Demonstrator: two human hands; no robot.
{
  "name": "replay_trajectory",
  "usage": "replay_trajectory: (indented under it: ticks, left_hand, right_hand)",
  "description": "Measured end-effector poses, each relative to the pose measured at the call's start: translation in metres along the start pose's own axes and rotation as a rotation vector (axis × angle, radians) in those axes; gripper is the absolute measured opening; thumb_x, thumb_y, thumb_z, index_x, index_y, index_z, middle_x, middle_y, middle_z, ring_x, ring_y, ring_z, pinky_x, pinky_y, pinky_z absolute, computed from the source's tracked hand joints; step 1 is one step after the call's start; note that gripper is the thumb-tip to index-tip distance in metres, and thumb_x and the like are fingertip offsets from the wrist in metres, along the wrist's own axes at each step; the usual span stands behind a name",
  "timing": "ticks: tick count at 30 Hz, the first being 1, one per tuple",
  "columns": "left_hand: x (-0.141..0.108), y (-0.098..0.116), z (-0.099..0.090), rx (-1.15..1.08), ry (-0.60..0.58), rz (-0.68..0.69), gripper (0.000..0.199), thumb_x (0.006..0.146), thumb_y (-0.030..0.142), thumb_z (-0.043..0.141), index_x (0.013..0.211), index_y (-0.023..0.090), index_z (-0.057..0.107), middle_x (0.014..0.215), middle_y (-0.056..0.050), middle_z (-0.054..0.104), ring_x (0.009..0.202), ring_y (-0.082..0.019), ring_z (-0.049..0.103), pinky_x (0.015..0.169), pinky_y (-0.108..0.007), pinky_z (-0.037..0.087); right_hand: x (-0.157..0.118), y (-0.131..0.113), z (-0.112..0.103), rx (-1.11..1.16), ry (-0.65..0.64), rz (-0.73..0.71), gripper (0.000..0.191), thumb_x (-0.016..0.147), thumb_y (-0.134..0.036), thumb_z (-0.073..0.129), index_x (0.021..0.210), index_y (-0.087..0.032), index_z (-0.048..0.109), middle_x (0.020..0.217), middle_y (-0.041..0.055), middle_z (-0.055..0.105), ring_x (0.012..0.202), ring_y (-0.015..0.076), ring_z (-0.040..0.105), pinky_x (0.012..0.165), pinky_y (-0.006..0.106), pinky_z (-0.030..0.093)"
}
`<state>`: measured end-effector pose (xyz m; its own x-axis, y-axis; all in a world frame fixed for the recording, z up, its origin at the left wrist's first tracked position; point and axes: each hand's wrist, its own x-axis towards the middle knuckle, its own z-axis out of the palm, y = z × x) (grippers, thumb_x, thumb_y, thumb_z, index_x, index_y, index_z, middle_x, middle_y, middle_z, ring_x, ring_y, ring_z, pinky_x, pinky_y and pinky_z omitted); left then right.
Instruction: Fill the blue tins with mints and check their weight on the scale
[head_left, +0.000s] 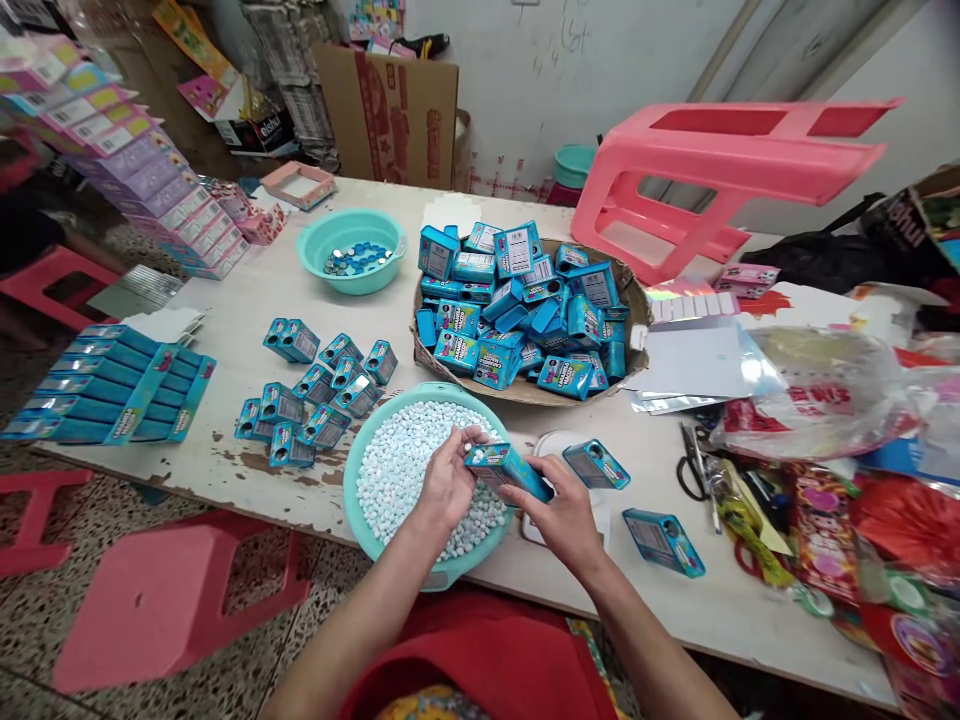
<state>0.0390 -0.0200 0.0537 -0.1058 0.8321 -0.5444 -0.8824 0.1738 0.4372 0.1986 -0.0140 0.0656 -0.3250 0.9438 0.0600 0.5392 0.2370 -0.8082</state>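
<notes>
My right hand [564,505] grips a small blue candy box [514,470], tilted over a turquoise basin [352,500]. My left hand [448,475] is curled against the box's upper end, with a few white candies [478,455] at the fingertips; part of its grip is hidden. White and pale-blue candies [405,450] fill the basin below both hands. Right of my right hand, one blue box [598,465] and another blue box [664,540] lie on the table. Under my right hand is a white flat device [600,515], partly covered, perhaps a scale.
A carton tray [525,395] heaped with blue boxes stands behind the basin. Several boxes with round holes [322,425] stand left. A second basin [352,280] holds blue and silvery discs. Scissors [691,475] and plastic bags [802,390] lie right; a pink stool [675,150] rests behind.
</notes>
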Motion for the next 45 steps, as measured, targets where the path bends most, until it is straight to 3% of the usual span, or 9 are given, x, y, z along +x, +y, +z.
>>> replay_trajectory:
  ticks: [12, 17, 21, 26, 29, 33, 38, 42, 45]
  left_hand:
    - [0.001, 0.001, 0.002, 0.215, -0.082, 0.106, 0.022, 0.069, 0.022, 0.073, 0.088, 0.012, 0.071, 0.093, -0.008, 0.067, 0.085, -0.016, 0.06, 0.082, -0.025, 0.043]
    - [0.004, 0.008, 0.001, 0.479, -0.048, 0.146, 0.024, 0.065, 0.025, 0.075, 0.085, 0.011, 0.073, 0.088, -0.01, 0.069, 0.081, -0.018, 0.06, 0.078, -0.027, 0.043]
    - [0.007, 0.011, 0.002, 0.479, 0.003, 0.177, 0.024, 0.065, 0.027, 0.074, 0.084, 0.013, 0.074, 0.093, -0.01, 0.069, 0.084, -0.019, 0.061, 0.078, -0.029, 0.045]
    - [0.003, 0.012, 0.004, 0.642, 0.023, 0.436, 0.014, 0.072, 0.023, 0.068, 0.084, 0.018, 0.074, 0.094, -0.008, 0.07, 0.096, -0.021, 0.061, 0.093, -0.034, 0.042]
    - [-0.006, 0.018, 0.006, 0.823, -0.09, 0.546, 0.016, 0.076, 0.021, 0.064, 0.088, 0.022, 0.075, 0.105, -0.006, 0.068, 0.107, -0.023, 0.057, 0.102, -0.036, 0.035]
    - [-0.017, 0.031, 0.014, 0.894, -0.244, 0.458, 0.02, 0.077, 0.021, 0.064, 0.094, 0.025, 0.074, 0.112, -0.004, 0.066, 0.113, -0.024, 0.054, 0.107, -0.037, 0.03]
    - [-0.007, 0.045, 0.004, 0.804, -0.142, 0.444, 0.024, 0.079, 0.025, 0.061, 0.101, 0.02, 0.071, 0.111, -0.009, 0.065, 0.11, -0.024, 0.056, 0.103, -0.037, 0.035]
    - [0.005, 0.062, -0.016, 0.936, -0.001, 0.427, 0.035, 0.063, 0.016, 0.074, 0.097, 0.022, 0.07, 0.12, -0.009, 0.06, 0.126, -0.028, 0.042, 0.107, -0.041, 0.027]
    - [-0.001, 0.074, -0.009, 1.016, -0.113, 0.329, 0.051, 0.06, 0.014, 0.075, 0.108, 0.026, 0.066, 0.131, -0.009, 0.051, 0.132, -0.029, 0.033, 0.107, -0.044, 0.025]
  right_hand:
    - [0.007, 0.005, 0.002, 0.113, 0.017, 0.035, 0.031, 0.076, -0.041, 0.069, 0.099, -0.021, 0.063, 0.088, 0.0031, 0.061, 0.084, 0.0206, 0.056, 0.074, 0.031, 0.044]
    - [0.006, 0.014, 0.006, 0.192, 0.058, 0.02, 0.03, 0.074, -0.038, 0.069, 0.1, -0.022, 0.063, 0.091, 0.0036, 0.062, 0.087, 0.0221, 0.057, 0.077, 0.034, 0.045]
    - [0.007, 0.019, 0.011, 0.263, 0.113, 0.022, 0.03, 0.073, -0.035, 0.07, 0.099, -0.022, 0.063, 0.092, 0.0034, 0.062, 0.088, 0.0217, 0.057, 0.079, 0.035, 0.045]
    - [0.01, 0.019, 0.016, 0.321, 0.135, 0.029, 0.03, 0.073, -0.034, 0.07, 0.1, -0.023, 0.063, 0.096, 0.0033, 0.062, 0.091, 0.0217, 0.057, 0.081, 0.036, 0.045]
    - [0.012, 0.021, 0.019, 0.349, 0.136, 0.033, 0.032, 0.071, -0.036, 0.071, 0.1, -0.023, 0.064, 0.098, 0.0038, 0.063, 0.093, 0.0226, 0.057, 0.084, 0.037, 0.045]
    - [0.013, 0.027, 0.023, 0.413, 0.132, 0.08, 0.036, 0.069, -0.038, 0.073, 0.1, -0.023, 0.065, 0.097, 0.0039, 0.064, 0.093, 0.0232, 0.058, 0.086, 0.039, 0.045]
    - [0.012, 0.033, 0.027, 0.642, 0.078, 0.156, 0.04, 0.069, -0.037, 0.073, 0.104, -0.022, 0.064, 0.103, 0.006, 0.066, 0.096, 0.0247, 0.06, 0.087, 0.042, 0.047]
    - [0.018, 0.037, 0.027, 0.716, 0.084, 0.158, 0.04, 0.068, -0.037, 0.074, 0.103, -0.022, 0.064, 0.101, 0.0059, 0.066, 0.095, 0.025, 0.06, 0.086, 0.042, 0.049]
    - [0.025, 0.038, 0.027, 0.686, 0.089, 0.132, 0.039, 0.066, -0.035, 0.076, 0.101, -0.022, 0.065, 0.101, 0.0054, 0.065, 0.096, 0.0248, 0.059, 0.087, 0.042, 0.047]
